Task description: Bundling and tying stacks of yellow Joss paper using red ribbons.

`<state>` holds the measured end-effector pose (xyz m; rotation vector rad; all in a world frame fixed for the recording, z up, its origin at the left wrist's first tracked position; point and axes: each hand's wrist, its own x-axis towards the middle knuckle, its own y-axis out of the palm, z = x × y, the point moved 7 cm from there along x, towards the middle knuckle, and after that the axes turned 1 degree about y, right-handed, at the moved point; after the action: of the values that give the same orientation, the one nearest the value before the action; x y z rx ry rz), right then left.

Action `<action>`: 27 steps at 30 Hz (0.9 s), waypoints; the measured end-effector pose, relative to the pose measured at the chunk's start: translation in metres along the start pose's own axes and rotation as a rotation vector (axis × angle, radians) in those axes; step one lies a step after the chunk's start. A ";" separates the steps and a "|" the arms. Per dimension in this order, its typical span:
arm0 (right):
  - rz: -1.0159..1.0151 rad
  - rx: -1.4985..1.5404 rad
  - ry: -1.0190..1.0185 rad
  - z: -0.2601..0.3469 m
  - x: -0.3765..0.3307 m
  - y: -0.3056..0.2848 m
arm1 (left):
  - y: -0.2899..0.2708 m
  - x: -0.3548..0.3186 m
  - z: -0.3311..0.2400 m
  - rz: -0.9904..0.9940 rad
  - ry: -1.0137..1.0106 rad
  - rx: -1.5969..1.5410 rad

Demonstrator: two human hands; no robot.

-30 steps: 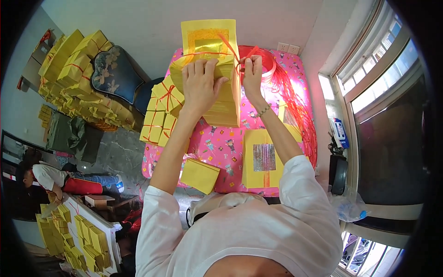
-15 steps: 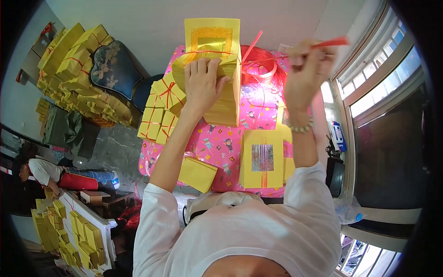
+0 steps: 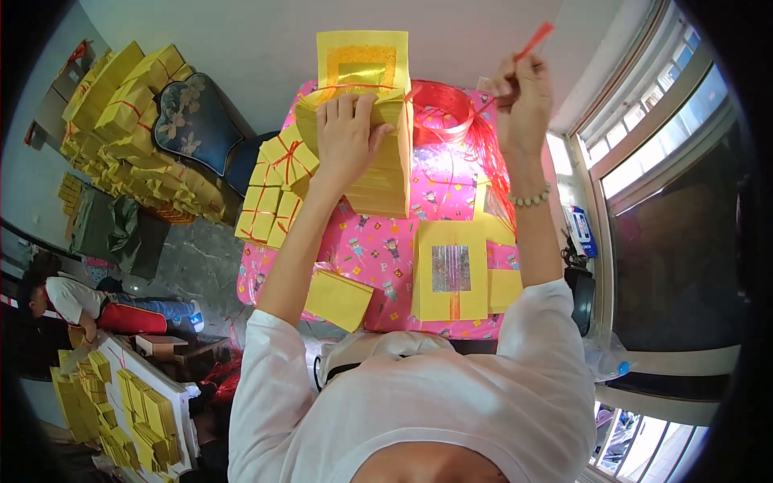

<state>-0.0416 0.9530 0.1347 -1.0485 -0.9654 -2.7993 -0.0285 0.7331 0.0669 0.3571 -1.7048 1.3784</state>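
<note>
Pink patterned cloth covers a table (image 3: 378,241) set beside a window, with a bare white wall behind it. At its far edge stands a thick stack of yellow paper sheets (image 3: 378,153), a gold-centred sheet upright behind it and a thin red string crossing its top. The left hand (image 3: 348,133) lies flat over the top of the stack, fingers spread and pressing down on the paper. The right hand (image 3: 523,101), wearing a beaded bracelet at the wrist, is raised above the table's right side, its fingers pinched tight on a red string (image 3: 533,40) whose end sticks up past the fingertips. A coil of red string (image 3: 443,109) sits on the cloth just right of the stack. Nearer the person lie a flat yellow sheet with a silvery centre (image 3: 451,270) and a smaller yellow bundle (image 3: 338,299) at the table's front edge. Tied yellow bundles (image 3: 274,189) crowd the table's left side, with larger heaps (image 3: 129,121) beyond a dark cushioned chair (image 3: 197,121).
</note>
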 end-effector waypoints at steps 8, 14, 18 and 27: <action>0.597 -1.044 0.976 -0.182 -0.072 -0.087 | -0.005 -0.002 -0.001 -0.016 0.006 0.001; 0.236 -0.989 0.389 -0.185 -0.050 -0.069 | -0.003 0.001 -0.002 -0.004 0.007 -0.010; 0.305 -1.283 -0.211 -0.177 -0.038 -0.042 | -0.003 0.003 -0.002 -0.012 0.003 -0.008; 0.266 -1.373 -0.309 -0.175 -0.023 -0.045 | -0.003 0.004 -0.007 -0.010 0.012 -0.017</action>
<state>-0.1369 0.8893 -0.0063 -1.4409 1.2821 -2.8389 -0.0250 0.7397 0.0720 0.3464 -1.7017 1.3550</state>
